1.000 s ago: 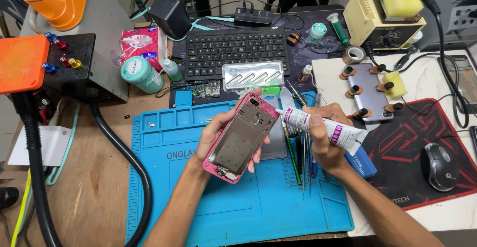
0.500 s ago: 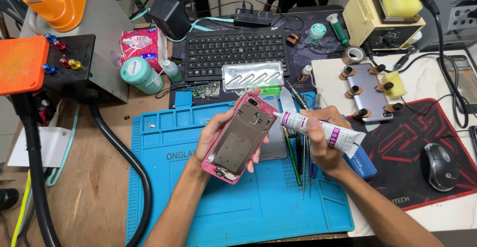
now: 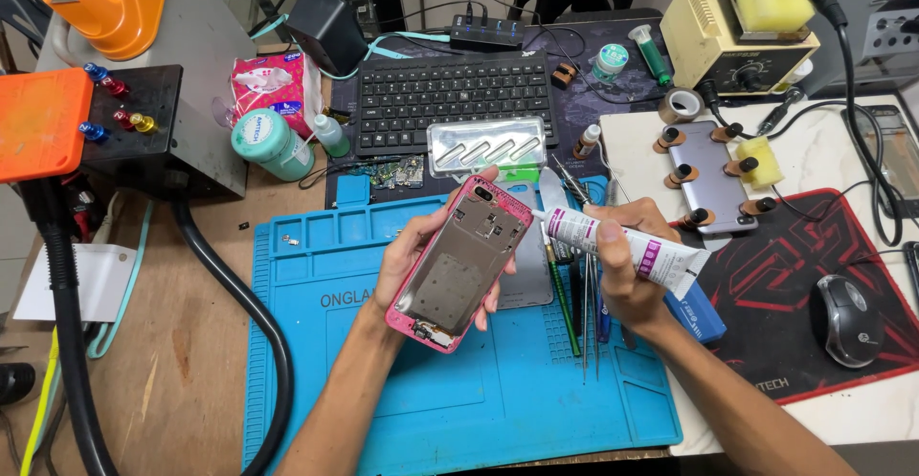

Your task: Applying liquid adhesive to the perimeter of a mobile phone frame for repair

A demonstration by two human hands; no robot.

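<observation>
left hand (image 3: 414,263): grips pink phone frame (image 3: 460,262) | right hand (image 3: 624,267): grips white glue tube (image 3: 624,241), nozzle at frame edge | blue mat (image 3: 316,380) below

You have two hands at work: your left hand (image 3: 407,263) and right hand (image 3: 624,263). You see one pink phone frame (image 3: 459,263), one glue tube (image 3: 622,243), one keyboard (image 3: 456,101), one mouse (image 3: 846,321), one blue mat (image 3: 459,380).
</observation>
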